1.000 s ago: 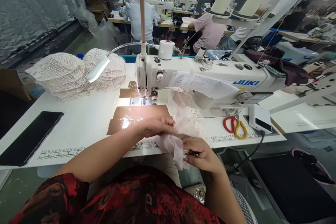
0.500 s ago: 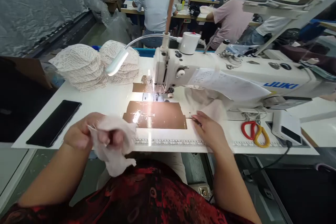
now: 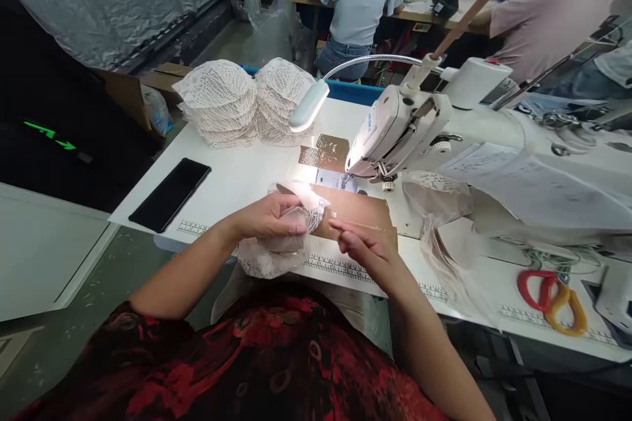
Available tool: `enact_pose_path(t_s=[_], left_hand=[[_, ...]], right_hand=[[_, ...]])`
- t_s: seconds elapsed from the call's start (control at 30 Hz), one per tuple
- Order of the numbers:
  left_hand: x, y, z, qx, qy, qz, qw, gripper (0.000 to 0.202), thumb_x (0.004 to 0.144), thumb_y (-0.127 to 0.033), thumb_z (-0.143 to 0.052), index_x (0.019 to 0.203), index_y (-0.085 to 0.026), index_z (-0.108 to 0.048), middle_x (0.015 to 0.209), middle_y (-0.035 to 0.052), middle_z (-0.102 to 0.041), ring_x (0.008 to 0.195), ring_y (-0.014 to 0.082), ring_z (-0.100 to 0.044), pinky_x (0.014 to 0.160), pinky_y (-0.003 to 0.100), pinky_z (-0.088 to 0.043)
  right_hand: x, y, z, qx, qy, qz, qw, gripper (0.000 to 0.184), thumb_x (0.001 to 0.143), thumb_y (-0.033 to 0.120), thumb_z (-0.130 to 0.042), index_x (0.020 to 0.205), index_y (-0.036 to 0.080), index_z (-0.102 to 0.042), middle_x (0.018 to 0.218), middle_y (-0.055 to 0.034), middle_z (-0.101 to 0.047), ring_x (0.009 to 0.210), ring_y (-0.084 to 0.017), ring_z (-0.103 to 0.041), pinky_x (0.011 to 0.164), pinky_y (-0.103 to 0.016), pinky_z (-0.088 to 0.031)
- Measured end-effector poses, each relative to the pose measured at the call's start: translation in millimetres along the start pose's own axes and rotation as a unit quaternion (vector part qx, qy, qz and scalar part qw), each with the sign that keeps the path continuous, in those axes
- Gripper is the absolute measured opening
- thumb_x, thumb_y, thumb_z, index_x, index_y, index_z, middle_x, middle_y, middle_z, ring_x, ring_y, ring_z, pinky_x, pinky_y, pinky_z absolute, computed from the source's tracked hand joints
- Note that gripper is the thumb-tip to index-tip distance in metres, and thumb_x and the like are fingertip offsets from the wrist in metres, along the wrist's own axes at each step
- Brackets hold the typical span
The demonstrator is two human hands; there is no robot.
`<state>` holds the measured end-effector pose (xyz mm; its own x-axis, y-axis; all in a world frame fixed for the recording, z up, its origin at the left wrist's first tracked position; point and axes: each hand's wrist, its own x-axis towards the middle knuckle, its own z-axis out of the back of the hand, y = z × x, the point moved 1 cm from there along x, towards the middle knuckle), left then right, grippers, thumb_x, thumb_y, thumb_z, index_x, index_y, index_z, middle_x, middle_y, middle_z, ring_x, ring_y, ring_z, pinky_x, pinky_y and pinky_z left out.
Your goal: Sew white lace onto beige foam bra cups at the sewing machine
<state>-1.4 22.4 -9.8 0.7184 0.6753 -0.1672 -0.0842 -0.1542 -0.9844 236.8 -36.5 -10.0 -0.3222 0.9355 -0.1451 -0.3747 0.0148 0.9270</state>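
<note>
My left hand (image 3: 269, 218) is closed on a pale lace fabric piece (image 3: 269, 258), whose bright upper part stands out above the fingers under the lamp. The rest of the fabric droops over the table's front edge. My right hand (image 3: 363, 245) is just right of it, thumb and fingers pinched together, with the fingertips close to the lace's edge. What those fingertips hold, if anything, is too small to make out. Both hands are over the brown plate (image 3: 368, 208) in front of the sewing machine's needle area (image 3: 348, 179).
Two stacks of lace pieces (image 3: 217, 102) stand at the back left, near the lamp (image 3: 309, 105). A black phone (image 3: 170, 194) lies at left. More fabric (image 3: 444, 237) hangs by the sewing machine (image 3: 474, 131). Red-and-yellow-handled scissors (image 3: 553, 299) lie right. Co-workers sit beyond.
The view has swung left. My left hand has brought the fabric from the table's front left to over the brown plate. My right hand has come in beside it. Lace now trails at right.
</note>
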Motion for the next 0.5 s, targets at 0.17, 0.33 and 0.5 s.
enact_pose_path(t_s=[0.17, 0.33, 0.5], left_hand=[[0, -5, -0.6, 0.035, 0.044, -0.017, 0.998, 0.044, 0.079, -0.035, -0.068, 0.117, -0.014, -0.060, 0.104, 0.0059, -0.065, 0.090, 0.0165, -0.061, 0.079, 0.026, -0.047], [1, -8, 1.4, 0.074, 0.033, -0.022, 0.996, 0.029, 0.077, -0.031, -0.068, 0.099, -0.012, -0.062, 0.086, 0.0016, -0.063, 0.073, 0.0113, -0.056, 0.065, 0.020, -0.044], [2, -7, 2.5, 0.065, 0.046, -0.012, 0.997, 0.031, 0.078, -0.031, -0.067, 0.102, -0.011, -0.061, 0.087, 0.0017, -0.062, 0.074, 0.0118, -0.056, 0.066, 0.021, -0.044]], right_hand=[[29, 12, -19, 0.047, 0.055, 0.015, 0.997, 0.037, 0.086, 0.050, -0.054, 0.088, 0.017, -0.070, 0.068, 0.0004, -0.053, 0.061, -0.011, -0.045, 0.057, -0.024, -0.036], [38, 23, -27, 0.075, 0.062, 0.056, 0.994, 0.040, 0.087, 0.048, -0.053, 0.060, 0.017, -0.053, 0.060, 0.0025, -0.043, 0.059, -0.010, -0.038, 0.056, -0.024, -0.031], [39, 15, -28, 0.115, 0.068, 0.040, 0.990, 0.044, 0.085, 0.052, -0.055, 0.058, 0.018, -0.051, 0.056, 0.0031, -0.039, 0.055, -0.009, -0.035, 0.050, -0.024, -0.027]])
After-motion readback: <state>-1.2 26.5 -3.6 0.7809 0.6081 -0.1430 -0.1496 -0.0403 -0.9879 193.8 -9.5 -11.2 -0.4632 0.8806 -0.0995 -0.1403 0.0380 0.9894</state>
